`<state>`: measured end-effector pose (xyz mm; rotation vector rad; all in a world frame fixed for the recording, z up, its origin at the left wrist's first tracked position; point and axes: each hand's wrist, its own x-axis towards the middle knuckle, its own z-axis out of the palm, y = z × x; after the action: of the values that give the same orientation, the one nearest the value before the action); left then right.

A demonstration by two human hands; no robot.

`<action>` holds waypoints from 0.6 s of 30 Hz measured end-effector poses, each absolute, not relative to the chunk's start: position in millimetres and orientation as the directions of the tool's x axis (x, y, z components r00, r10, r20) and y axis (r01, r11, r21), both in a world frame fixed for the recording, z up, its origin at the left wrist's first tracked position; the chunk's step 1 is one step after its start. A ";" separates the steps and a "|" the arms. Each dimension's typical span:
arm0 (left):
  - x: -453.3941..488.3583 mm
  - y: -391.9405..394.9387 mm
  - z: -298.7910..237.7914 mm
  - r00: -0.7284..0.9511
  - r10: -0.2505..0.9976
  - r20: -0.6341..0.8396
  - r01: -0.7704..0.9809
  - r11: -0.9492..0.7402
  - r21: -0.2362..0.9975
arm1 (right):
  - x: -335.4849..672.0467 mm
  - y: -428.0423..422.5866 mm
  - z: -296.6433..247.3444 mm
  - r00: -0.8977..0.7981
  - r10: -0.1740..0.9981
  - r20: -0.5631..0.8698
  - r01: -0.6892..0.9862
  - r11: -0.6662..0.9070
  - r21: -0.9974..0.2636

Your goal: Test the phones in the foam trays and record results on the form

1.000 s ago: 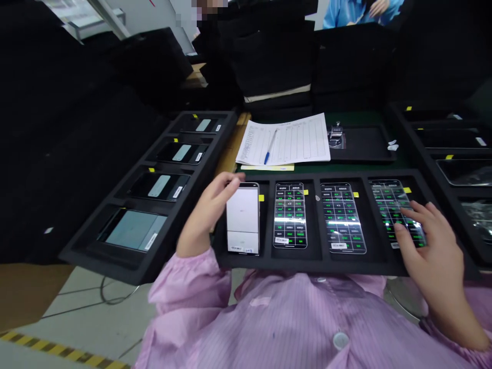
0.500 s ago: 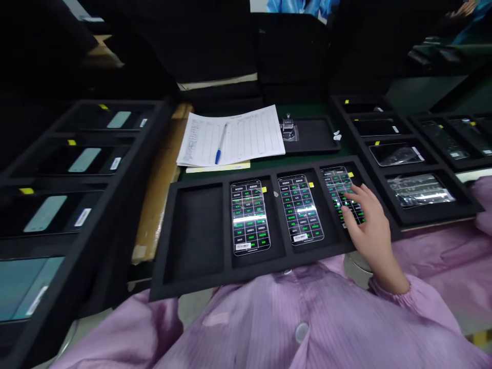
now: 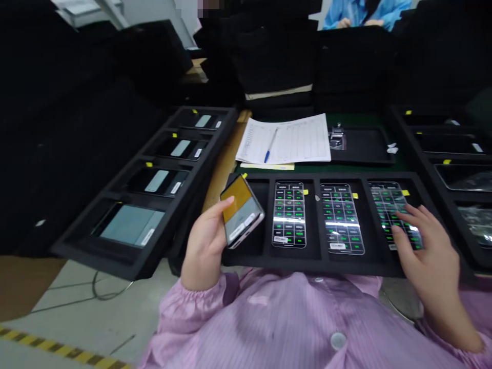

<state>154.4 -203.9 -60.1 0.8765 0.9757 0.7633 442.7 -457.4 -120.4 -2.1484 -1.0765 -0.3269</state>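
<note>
My left hand [image 3: 205, 241] grips a phone [image 3: 241, 209] tilted above the leftmost slot of the black foam tray [image 3: 319, 264]; its screen shows orange above and pale grey below. Two phones [image 3: 289, 213] [image 3: 340, 218] with green test grids lie in the middle slots. My right hand [image 3: 423, 246] rests with fingers spread on the rightmost phone [image 3: 389, 202], fingertips touching its lit screen. Pink sleeves cover both my arms.
A second black tray [image 3: 126, 259] with several phones stands at the left, another tray [image 3: 457, 169] at the right. A printed sheet [image 3: 292, 138] with a blue pen [image 3: 269, 148] lies behind, beside a small flat tray [image 3: 363, 146]. A person in blue sits far back.
The view swung right and back again. My left hand has lifted the leftmost phone out of its slot and tilted it; its screen went from white to orange. My right hand stays on the rightmost phone.
</note>
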 end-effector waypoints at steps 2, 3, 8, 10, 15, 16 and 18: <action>160.8 -204.2 -55.8 0.355 0.864 -0.358 -0.187 0.441 0.878 | 442.9 -457.9 -122.1 0.615 0.599 0.513 0.785 -0.408 -0.465; 163.4 -206.5 -53.7 0.357 0.871 -0.337 -0.205 0.425 0.881 | 442.8 -458.0 -122.5 0.614 0.598 0.515 0.787 -0.410 -0.461; 168.7 -218.9 -52.1 0.379 0.877 -0.297 -0.234 0.401 0.886 | 442.9 -458.2 -122.8 0.626 0.584 0.516 0.778 -0.430 -0.457; 169.5 -219.7 -56.7 0.346 0.858 -0.380 -0.237 0.472 0.849 | 443.5 -458.4 -122.9 0.631 0.579 0.517 0.775 -0.436 -0.458; 172.6 -222.7 -65.9 0.279 0.840 -0.465 -0.241 0.530 0.813 | 443.6 -458.2 -122.9 0.631 0.578 0.518 0.774 -0.422 -0.473; 172.9 -224.9 -65.6 0.283 0.840 -0.464 -0.238 0.530 0.814 | 443.2 -458.0 -122.7 0.632 0.578 0.516 0.773 -0.419 -0.477; 172.5 -230.4 -62.7 0.333 0.830 -0.448 -0.226 0.531 0.816 | 442.1 -457.5 -121.8 0.633 0.576 0.517 0.772 -0.414 -0.482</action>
<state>172.5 -230.4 -62.7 0.7233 0.9989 0.7740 442.1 -457.5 -121.8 -2.1417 -1.0485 -0.3532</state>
